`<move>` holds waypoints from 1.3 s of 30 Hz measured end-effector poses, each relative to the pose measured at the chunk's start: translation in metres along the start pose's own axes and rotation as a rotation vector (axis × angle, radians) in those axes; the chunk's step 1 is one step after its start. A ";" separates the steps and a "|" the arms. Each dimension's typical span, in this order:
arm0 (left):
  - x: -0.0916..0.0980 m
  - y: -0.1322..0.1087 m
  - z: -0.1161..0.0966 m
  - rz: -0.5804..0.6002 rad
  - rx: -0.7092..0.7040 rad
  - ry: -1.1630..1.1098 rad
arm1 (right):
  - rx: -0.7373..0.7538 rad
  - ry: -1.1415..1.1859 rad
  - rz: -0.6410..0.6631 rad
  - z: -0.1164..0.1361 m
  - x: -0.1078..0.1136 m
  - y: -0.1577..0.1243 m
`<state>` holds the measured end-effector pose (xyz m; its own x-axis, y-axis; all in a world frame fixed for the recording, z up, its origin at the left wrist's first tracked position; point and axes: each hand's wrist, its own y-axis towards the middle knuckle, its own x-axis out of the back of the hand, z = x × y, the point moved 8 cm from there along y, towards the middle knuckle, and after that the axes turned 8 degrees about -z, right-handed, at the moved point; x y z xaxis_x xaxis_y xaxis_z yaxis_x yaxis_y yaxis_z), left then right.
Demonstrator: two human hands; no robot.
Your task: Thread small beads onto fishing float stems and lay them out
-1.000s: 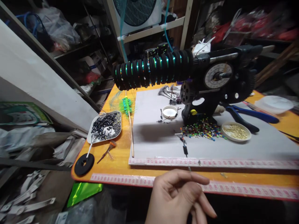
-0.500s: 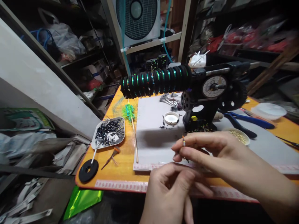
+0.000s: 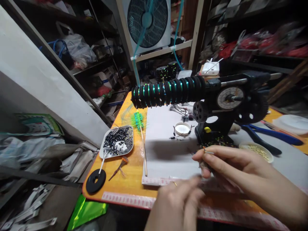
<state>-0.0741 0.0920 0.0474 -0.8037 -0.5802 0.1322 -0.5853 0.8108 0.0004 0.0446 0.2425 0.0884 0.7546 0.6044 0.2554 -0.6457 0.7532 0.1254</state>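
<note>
My right hand (image 3: pixel 226 163) is over the near edge of the white board, thumb and fingertips pinched together. Between them is a small thin piece with an orange tip (image 3: pixel 204 149); most of it is hidden by the fingers. Just below and to the left, my left hand (image 3: pixel 175 202) is smeared by motion, so its grip cannot be made out. By its knuckles shows a tiny gold-coloured sliver (image 3: pixel 175 183). Behind my hands stands a black machine (image 3: pixel 214 128), its horizontal roll of black rings (image 3: pixel 168 91) wound with shiny green. A dish of small gold beads (image 3: pixel 258 151) sits beyond my right hand.
On the left of the orange table (image 3: pixel 115 189) are a white tray of small black tubes (image 3: pixel 103 150), a black foam ring (image 3: pixel 90 184) and a brush (image 3: pixel 117 168). A stick with green bristles (image 3: pixel 143 144) lies beside the board. Blue-handled pliers (image 3: pixel 276 134) rest at right.
The view has shifted, so the scene sits lower and further right. My left hand has turned, its fingers now blurred. The orange-tipped piece has tilted from upright to nearly flat.
</note>
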 end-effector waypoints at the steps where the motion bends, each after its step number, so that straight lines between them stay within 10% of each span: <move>1: 0.010 0.014 -0.014 -0.084 -0.091 0.057 | 0.067 -0.058 -0.023 0.003 0.002 0.002; 10: 0.015 0.132 -0.089 -0.197 -0.294 0.219 | 0.479 -0.399 -0.220 0.012 0.004 0.001; 30: 0.025 0.093 -0.085 -0.407 -0.486 -0.435 | 0.530 -0.506 -0.240 -0.001 0.011 0.001; 39: 0.029 0.111 -0.054 -0.384 -0.320 -0.127 | 0.553 -0.512 -0.245 0.002 0.011 0.001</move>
<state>-0.1566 0.1695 0.1049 -0.5557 -0.8293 -0.0584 -0.7945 0.5091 0.3310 0.0520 0.2489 0.0926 0.8221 0.1428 0.5512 -0.5339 0.5296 0.6592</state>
